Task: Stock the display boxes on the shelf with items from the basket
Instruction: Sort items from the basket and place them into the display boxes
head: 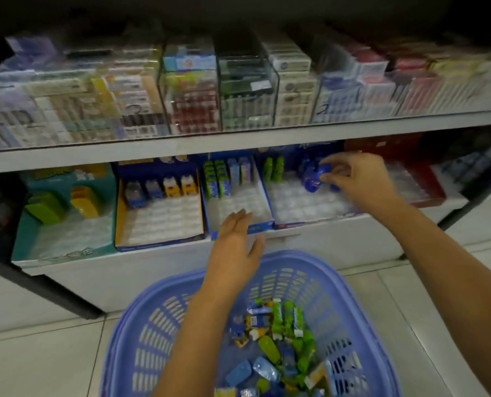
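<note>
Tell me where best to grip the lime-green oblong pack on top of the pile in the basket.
Pinch the lime-green oblong pack across its narrow width, on its two long edges, coming from above. It lies flat atop the pile, and the basket walls likely block a sideways approach.

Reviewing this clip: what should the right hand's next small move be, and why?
Probably lower the blue pack into a free slot and let go: the right hand pinches it over the display box, beside other blue packs, with much of the tray bare.
</note>
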`<state>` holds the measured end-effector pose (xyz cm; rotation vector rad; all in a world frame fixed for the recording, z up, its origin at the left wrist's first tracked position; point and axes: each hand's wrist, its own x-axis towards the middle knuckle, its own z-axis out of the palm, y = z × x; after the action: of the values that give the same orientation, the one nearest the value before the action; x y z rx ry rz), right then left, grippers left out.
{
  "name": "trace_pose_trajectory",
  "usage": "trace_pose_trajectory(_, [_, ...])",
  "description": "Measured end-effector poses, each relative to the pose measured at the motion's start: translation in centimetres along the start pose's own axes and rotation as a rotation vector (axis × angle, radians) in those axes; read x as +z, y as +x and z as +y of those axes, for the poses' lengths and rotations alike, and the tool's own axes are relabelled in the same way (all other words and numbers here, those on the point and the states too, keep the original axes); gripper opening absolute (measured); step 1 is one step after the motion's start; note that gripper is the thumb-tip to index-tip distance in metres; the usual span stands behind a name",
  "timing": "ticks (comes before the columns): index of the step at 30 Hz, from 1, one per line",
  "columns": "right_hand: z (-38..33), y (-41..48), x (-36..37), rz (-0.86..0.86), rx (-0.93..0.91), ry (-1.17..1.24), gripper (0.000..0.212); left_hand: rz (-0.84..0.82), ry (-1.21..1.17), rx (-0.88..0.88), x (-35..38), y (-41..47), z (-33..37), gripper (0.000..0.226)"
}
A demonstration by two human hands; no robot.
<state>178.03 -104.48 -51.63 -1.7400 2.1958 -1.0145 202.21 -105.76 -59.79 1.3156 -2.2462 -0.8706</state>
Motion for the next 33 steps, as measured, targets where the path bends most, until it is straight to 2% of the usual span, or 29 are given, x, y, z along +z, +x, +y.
trace_pose_trajectory(2, [2.4,1.7,-0.3,0.004,0.011,-0.103,0.030,-0.035,0.129,0.007,0.7,0.4,-0.6,0.063])
trace_pose_trajectory(6, [5.5,4.2,0.1,-0.146,0.066,-0.254,0.032,0.032,0.234,0.089,1.2,0.7,-1.6,0.064])
trace_pose_trajectory(12, [6.7,6.4,-0.1,-0.223,0.009,-0.252,0.034,0.088,0.305,0.185,1.5,0.8,-2.9,0.060])
trace_pose_trajectory(16, [7.2,6.3,0.0,-0.302,0.020,-0.264,0.033,0.090,0.302,0.188,1.7,0.8,-3.1,0.060])
trace_pose_trajectory(20, [7.0,5.9,0.3,-0.283,0.012,-0.287,0.034,0.079,0.303,0.178,1.7,0.9,-3.3,0.060])
trace_pose_trajectory(26, [4.2,5.3,0.0,-0.376,-0.022,-0.505,0.035,0.025,0.201,0.160,0.9,0.2,-2.2,0.058])
trace_pose_trajectory(28, [2.6,3.9,0.3,-0.304,-0.069,-0.453,0.039,0.107,0.106,0.196,0.9,-1.0,-2.0,0.050])
trace_pose_trajectory(30, [0.7,1.0,1.2,-0.250,-0.142,-0.273,0.029,0.228,0.026,0.222,1.6,-2.2,-2.2,0.035])
trace_pose_trajectory(31, [-0.1,-0.8,2.0,-0.327,-0.168,-0.206,0.020,0.228,0.001,0.207,2.4,-2.7,-2.4,0.028])
trace_pose_trajectory(33, [-0.8,-4.7,4.8,-0.589,-0.213,-0.199,0.013,0.071,-0.025,0.112,4.4,-3.7,-3.3,0.022])
